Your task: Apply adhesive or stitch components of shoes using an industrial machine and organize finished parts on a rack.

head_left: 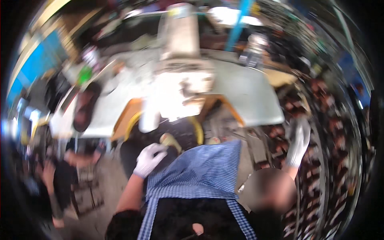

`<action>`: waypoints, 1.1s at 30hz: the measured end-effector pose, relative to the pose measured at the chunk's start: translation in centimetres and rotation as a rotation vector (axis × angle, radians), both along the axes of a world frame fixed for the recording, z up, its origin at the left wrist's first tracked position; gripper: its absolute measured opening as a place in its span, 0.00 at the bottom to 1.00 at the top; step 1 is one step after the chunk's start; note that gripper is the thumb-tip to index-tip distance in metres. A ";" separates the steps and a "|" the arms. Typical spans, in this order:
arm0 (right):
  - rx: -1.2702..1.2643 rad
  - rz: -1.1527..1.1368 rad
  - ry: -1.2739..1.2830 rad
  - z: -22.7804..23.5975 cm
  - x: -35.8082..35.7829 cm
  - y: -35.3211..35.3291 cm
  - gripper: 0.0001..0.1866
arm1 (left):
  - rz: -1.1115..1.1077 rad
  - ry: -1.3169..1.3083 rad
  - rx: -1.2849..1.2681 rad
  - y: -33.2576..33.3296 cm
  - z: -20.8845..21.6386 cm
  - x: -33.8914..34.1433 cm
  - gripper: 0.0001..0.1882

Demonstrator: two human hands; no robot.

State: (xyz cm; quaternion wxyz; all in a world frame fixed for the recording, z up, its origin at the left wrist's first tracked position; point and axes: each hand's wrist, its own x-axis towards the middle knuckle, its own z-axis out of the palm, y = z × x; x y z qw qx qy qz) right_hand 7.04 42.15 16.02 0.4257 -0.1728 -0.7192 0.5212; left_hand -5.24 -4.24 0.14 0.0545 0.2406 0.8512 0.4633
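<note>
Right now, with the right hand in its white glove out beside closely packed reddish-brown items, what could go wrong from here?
First, the right hand in its white glove is so near the closely packed reddish-brown items that it might knock one loose. Second, the long dark-brown object lies close to the white table's front edge, so a bump could send it off. Third, the blue-and-white checked cloth apron spreads loosely outward, and its corner might snag.
</note>
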 end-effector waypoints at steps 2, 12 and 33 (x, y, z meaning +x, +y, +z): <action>0.015 0.054 -0.122 -7.0 -0.1 0.1 0.18 | 0.038 -0.076 0.035 0.3 0.6 0.0 0.14; 1.096 -0.876 -0.060 8.3 4.0 1.6 0.31 | -0.083 -0.041 -0.027 0.7 0.3 2.1 0.13; 1.218 -1.373 -0.794 20.8 9.3 15.0 0.36 | 0.025 0.066 0.187 1.2 2.0 1.2 0.12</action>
